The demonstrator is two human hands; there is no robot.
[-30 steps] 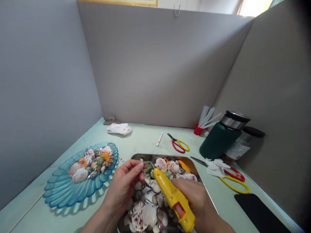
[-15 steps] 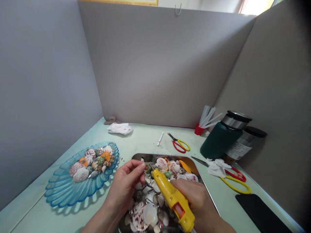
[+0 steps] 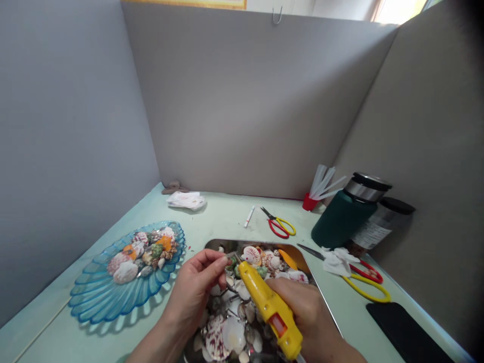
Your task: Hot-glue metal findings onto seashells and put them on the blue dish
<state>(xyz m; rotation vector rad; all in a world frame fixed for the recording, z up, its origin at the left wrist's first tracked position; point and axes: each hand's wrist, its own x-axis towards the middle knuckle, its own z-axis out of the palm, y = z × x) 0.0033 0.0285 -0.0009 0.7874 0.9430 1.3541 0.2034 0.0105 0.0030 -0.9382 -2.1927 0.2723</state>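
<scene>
Three partitions (image 3: 242, 101) frame two hands (image 3: 198, 275) (image 3: 300, 305), one glue gun (image 3: 260, 297).

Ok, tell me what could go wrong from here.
The metal nozzle of the yellow plastic glue gun in the right hand points close to the fingertips of the left hand; if hot, it might burn them after a small slip. Both hands are above the rectangular metal tray of mixed seashells, so a stray drip could land there and perhaps stick some together.
</scene>
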